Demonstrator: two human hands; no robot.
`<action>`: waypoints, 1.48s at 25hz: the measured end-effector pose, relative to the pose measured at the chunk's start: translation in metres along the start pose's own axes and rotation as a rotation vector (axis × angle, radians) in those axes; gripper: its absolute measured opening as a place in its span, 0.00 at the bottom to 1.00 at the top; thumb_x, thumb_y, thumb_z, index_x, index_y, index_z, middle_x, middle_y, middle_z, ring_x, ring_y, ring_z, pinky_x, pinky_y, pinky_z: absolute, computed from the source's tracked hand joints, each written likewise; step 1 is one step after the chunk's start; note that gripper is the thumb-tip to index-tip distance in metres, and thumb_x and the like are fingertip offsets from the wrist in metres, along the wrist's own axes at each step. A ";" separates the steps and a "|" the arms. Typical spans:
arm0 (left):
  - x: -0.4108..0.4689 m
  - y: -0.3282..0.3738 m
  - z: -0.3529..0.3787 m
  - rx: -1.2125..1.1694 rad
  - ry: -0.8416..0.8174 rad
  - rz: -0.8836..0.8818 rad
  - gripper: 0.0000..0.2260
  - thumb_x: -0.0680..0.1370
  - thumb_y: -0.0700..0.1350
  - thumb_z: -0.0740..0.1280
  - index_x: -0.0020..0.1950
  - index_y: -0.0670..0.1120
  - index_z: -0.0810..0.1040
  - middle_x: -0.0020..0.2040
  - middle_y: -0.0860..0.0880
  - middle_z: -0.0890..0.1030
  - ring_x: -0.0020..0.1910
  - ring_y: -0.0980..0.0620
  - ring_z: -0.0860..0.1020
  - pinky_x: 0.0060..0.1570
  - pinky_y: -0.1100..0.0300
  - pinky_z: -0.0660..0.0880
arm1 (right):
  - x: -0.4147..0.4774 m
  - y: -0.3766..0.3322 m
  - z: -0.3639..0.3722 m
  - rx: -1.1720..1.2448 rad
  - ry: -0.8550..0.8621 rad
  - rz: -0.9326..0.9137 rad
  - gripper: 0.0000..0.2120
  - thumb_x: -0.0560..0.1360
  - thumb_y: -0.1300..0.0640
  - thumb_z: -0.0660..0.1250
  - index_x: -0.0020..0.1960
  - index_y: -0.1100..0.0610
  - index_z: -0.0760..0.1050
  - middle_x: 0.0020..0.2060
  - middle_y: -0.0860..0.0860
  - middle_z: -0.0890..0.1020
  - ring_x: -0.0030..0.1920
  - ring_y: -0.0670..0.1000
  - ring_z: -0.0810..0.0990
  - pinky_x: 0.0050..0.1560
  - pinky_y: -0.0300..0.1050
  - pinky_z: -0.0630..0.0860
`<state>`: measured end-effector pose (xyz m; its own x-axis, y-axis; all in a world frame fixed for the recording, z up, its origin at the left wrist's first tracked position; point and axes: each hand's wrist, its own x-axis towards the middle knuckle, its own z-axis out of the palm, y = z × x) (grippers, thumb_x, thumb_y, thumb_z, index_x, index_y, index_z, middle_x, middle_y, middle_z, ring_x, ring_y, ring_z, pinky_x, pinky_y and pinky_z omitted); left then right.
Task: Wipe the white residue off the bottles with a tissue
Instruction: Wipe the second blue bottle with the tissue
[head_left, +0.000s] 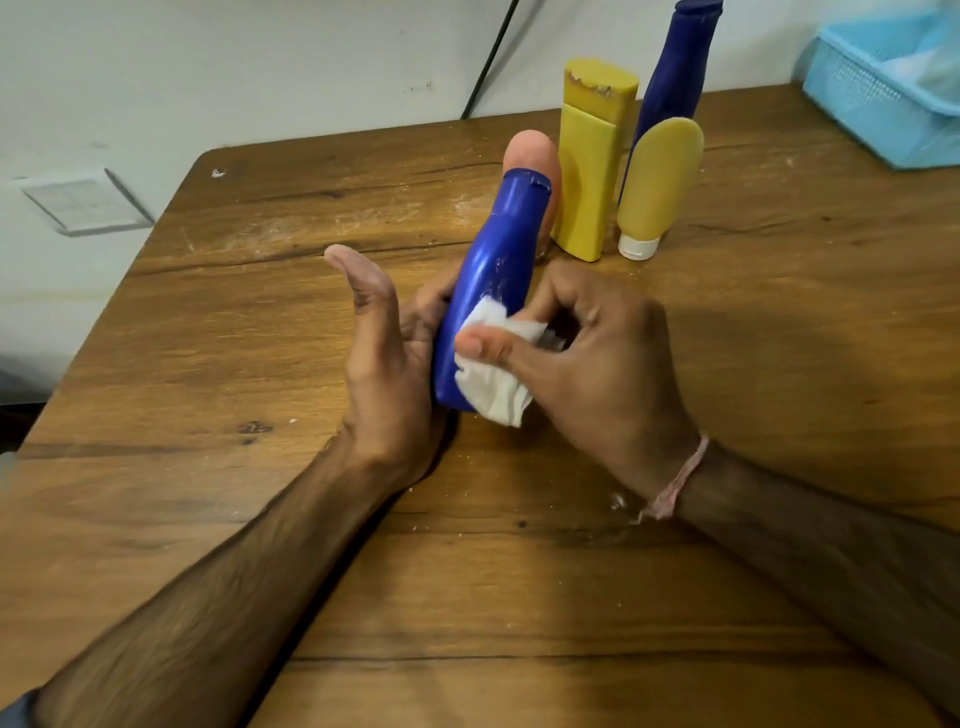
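A blue bottle (488, 280) stands tilted at the middle of the wooden table (260, 312), cap end away from me. My left hand (384, 364) holds its lower body from the left, fingers curled behind it and thumb sticking up free. My right hand (587, 364) pinches a crumpled white tissue (493, 369) and presses it against the bottle's lower right side. Faint white marks show on the blue surface above the tissue.
Behind the held bottle stand a peach bottle (535, 156), a yellow rectangular bottle (592, 166), a yellow tube on its white cap (657, 182) and a tall blue bottle (675, 67). A light blue basket (883, 88) sits at the far right corner. White specks dot the tabletop.
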<state>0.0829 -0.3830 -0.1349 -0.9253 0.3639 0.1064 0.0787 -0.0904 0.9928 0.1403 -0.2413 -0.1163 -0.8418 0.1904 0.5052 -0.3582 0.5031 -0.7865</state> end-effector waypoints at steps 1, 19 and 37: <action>-0.002 0.004 0.002 -0.102 -0.045 -0.026 0.50 0.73 0.76 0.38 0.75 0.41 0.72 0.59 0.38 0.82 0.56 0.40 0.81 0.53 0.43 0.79 | 0.004 0.002 -0.003 0.017 0.069 0.048 0.16 0.69 0.48 0.78 0.39 0.57 0.75 0.33 0.46 0.80 0.34 0.41 0.79 0.31 0.32 0.74; -0.010 0.012 0.010 -0.201 -0.250 -0.101 0.47 0.75 0.67 0.33 0.64 0.38 0.79 0.37 0.38 0.75 0.31 0.43 0.74 0.30 0.58 0.73 | 0.044 0.012 -0.030 -0.141 0.309 -0.084 0.16 0.74 0.47 0.76 0.43 0.55 0.72 0.36 0.39 0.75 0.38 0.36 0.79 0.35 0.29 0.75; -0.002 0.017 0.002 -0.703 -0.074 -0.358 0.21 0.84 0.55 0.58 0.58 0.37 0.78 0.45 0.40 0.79 0.43 0.44 0.80 0.50 0.47 0.78 | -0.008 -0.006 0.000 -0.044 -0.124 0.021 0.17 0.67 0.47 0.79 0.36 0.55 0.74 0.34 0.44 0.81 0.39 0.41 0.82 0.35 0.36 0.78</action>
<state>0.0864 -0.3831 -0.1178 -0.8211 0.5402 -0.1845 -0.4946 -0.5119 0.7024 0.1492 -0.2459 -0.1152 -0.8934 0.0965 0.4387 -0.3243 0.5373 -0.7785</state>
